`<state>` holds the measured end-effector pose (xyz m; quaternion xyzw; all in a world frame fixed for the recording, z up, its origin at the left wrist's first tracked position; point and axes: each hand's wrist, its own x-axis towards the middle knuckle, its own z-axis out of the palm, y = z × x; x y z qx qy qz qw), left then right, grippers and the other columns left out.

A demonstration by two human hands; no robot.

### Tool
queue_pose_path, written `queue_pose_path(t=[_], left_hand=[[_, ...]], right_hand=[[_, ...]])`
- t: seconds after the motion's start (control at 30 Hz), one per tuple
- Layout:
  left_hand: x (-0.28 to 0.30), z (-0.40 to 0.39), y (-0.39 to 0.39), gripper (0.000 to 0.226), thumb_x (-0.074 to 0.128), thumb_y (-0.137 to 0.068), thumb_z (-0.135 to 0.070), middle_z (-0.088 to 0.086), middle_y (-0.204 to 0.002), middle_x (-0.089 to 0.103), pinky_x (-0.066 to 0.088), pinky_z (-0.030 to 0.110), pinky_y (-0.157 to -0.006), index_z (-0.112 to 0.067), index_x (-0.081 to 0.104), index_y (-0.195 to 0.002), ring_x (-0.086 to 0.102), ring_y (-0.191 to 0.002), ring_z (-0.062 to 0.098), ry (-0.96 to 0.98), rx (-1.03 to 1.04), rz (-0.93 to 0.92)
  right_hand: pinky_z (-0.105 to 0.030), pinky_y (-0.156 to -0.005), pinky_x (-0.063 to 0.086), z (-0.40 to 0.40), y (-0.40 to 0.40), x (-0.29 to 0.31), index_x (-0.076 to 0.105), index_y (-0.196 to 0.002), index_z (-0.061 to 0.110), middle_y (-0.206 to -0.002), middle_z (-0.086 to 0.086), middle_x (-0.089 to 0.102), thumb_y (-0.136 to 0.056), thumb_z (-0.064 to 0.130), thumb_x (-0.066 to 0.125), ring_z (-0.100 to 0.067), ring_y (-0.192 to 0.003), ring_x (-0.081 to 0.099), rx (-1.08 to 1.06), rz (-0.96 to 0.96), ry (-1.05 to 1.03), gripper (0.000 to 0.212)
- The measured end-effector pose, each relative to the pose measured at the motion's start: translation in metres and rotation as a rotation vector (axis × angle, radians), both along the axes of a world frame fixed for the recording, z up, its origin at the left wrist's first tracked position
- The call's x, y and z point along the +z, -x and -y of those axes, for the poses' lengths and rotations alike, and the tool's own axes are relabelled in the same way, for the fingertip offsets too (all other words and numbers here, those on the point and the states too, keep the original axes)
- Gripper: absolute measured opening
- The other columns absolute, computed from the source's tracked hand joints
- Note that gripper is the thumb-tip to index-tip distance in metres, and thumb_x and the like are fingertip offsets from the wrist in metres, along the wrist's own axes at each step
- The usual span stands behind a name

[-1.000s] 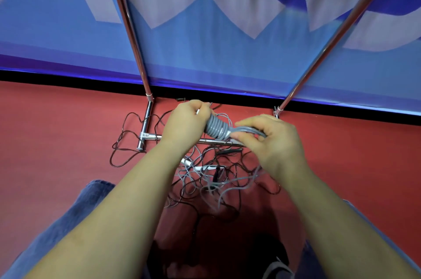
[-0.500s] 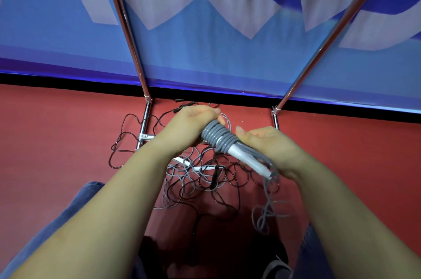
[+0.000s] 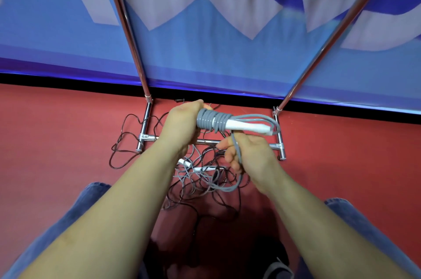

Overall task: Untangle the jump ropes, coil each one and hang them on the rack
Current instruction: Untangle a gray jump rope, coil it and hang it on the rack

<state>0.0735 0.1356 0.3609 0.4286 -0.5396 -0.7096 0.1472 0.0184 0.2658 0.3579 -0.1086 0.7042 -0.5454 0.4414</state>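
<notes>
Grey jump rope (image 3: 213,121) wound in tight turns around its white handles (image 3: 247,128), held above the floor. Left hand (image 3: 182,124) curled around the wrapped end of the bundle; right hand (image 3: 248,155), just below, fingers closed on the loose grey strand running down to the tangled ropes (image 3: 205,176) on the red floor (image 3: 57,142). Chrome rack (image 3: 145,124) base stands behind the tangle, against a blue banner (image 3: 227,62).

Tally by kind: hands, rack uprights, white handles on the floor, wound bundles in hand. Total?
Hands: 2, left hand, right hand pinching grey cord
Rack uprights: 2
White floor handles: 2
Wound grey bundle: 1, in left grip
Total: 7
</notes>
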Motion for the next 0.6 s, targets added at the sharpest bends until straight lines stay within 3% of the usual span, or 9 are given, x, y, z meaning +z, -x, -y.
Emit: queue_pose_path(t=[0.07,0.17,0.3,0.4,0.5,0.6], left_hand=[[-0.003,0.002,0.001,0.034,0.05,-0.093,-0.02,-0.005,-0.049,0.049,0.041,0.024,-0.051,-0.022,0.058,-0.06,0.043,-0.045,0.011,0.059,0.075,0.035],[-0.006,0.004,-0.001,0.036,0.048,-0.091,-0.018,-0.009,-0.039,0.042,0.025,0.026,-0.045,-0.019,0.06,-0.057,0.032,-0.04,0.011,0.245,0.111,0.088],[-0.009,0.009,-0.008,0.034,0.046,-0.095,-0.022,-0.003,-0.057,0.052,0.034,0.029,-0.058,-0.021,0.06,-0.064,0.042,-0.055,0.013,0.519,0.105,0.119],[-0.011,0.011,-0.009,0.033,0.045,-0.096,-0.023,0.001,-0.061,0.053,0.034,0.03,-0.058,-0.017,0.06,-0.067,0.043,-0.059,0.017,0.606,0.065,0.158],[-0.012,0.009,-0.008,0.034,0.045,-0.096,-0.026,0.001,-0.061,0.053,0.036,0.03,-0.059,-0.021,0.06,-0.066,0.044,-0.06,0.019,0.618,-0.019,0.183],[-0.012,0.008,-0.007,0.034,0.046,-0.096,-0.025,0.0,-0.066,0.056,0.038,0.029,-0.063,-0.02,0.063,-0.067,0.047,-0.061,0.016,0.568,-0.098,0.133]], right_hand=[[-0.016,-0.036,0.03,0.0,-0.006,0.0,0.065,-0.071,0.011,-0.044,0.003,0.049,-0.101,0.024,0.034,-0.008,-0.031,0.038,0.047,-0.102,-0.005,0.045],[-0.019,-0.041,0.036,-0.002,-0.011,-0.001,0.068,-0.08,0.013,-0.048,0.005,0.051,-0.099,0.03,0.042,-0.009,-0.035,0.041,0.155,-0.203,-0.043,0.036],[-0.026,-0.052,0.036,-0.008,-0.013,0.004,0.063,-0.076,0.006,-0.051,0.004,0.048,-0.091,0.033,0.057,-0.006,-0.044,0.038,0.33,-0.52,-0.061,0.031],[-0.022,-0.048,0.028,-0.013,0.001,0.012,0.058,-0.063,0.012,-0.048,0.007,0.039,-0.087,0.029,0.064,-0.008,-0.047,0.032,0.269,-0.688,-0.039,0.03],[-0.029,-0.056,0.04,-0.017,0.019,0.015,0.068,-0.071,0.024,-0.057,0.007,0.054,-0.082,0.031,0.069,-0.008,-0.053,0.042,0.162,-0.767,-0.083,0.013],[-0.035,-0.071,0.048,-0.02,0.026,0.017,0.073,-0.081,0.027,-0.076,0.004,0.064,-0.08,0.03,0.072,-0.012,-0.072,0.057,0.119,-0.906,-0.065,0.004]])
